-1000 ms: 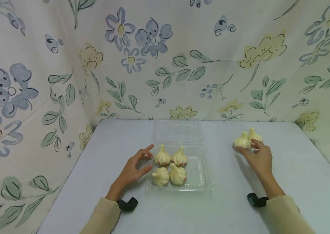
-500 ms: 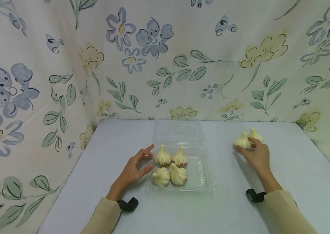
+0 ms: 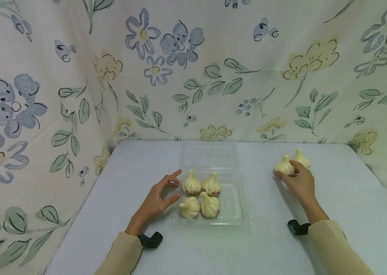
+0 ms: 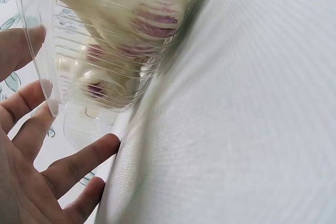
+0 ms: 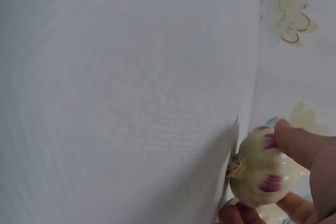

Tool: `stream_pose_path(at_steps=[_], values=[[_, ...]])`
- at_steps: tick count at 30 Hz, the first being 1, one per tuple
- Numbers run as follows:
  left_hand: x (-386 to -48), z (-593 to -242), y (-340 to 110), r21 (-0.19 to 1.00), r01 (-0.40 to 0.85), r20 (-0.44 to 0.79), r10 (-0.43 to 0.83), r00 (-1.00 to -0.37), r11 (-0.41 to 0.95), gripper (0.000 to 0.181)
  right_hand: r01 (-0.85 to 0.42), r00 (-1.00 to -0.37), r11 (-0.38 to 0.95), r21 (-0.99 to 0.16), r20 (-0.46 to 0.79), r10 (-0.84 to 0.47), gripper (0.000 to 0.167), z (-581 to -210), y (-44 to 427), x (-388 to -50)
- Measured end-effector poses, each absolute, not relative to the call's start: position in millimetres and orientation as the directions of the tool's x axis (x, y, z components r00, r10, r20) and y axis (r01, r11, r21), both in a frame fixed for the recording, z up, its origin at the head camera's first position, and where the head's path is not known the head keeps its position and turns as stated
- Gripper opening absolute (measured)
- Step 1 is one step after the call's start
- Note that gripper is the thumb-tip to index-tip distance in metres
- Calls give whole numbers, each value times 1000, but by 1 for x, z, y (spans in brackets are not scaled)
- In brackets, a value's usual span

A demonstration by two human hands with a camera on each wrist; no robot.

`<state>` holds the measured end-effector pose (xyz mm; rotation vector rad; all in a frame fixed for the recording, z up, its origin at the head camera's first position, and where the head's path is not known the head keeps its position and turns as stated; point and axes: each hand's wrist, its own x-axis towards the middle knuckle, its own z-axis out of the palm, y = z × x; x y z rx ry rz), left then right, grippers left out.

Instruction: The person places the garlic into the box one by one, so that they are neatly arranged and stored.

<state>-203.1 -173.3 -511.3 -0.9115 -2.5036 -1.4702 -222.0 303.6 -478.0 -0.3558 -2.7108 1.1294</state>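
Note:
At the right of the head view, my right hand (image 3: 300,184) pinches a garlic bulb (image 3: 284,166) between thumb and fingers. The right wrist view shows the bulb's root end (image 5: 236,167) close to the table; whether it touches is unclear. Another garlic bulb (image 3: 301,157) is just behind it, partly hidden. My left hand (image 3: 157,198) is at the left side of a clear plastic clamshell container (image 3: 230,202), its fingers spread and touching the rim (image 4: 46,61). Several garlic bulbs fill the container's left and middle, among them an upright bulb (image 3: 191,183) and a tilted bulb (image 3: 210,206).
The container's clear lid (image 3: 208,156) lies folded back behind it. Bare white table (image 3: 262,206) lies between the container and the right hand. A floral curtain (image 3: 193,76) hangs along the back and sides.
My right hand has shifted slightly left and closer around the front garlic bulb. The back bulb shows a little more now. My left hand and the container stay put.

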Motion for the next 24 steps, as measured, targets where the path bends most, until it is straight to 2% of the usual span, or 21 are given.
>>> stream_pose_path(at_steps=[15,24], values=[[-203,-512,-174,756,555,386,448,-806,347,37,129,-956,688,-715,95,278,78,-476,303,-220],[-203,-512,-174,757,548,375,449,-811,357,42,63,-966,675,-735,124,226,78,-468,297,-215]])
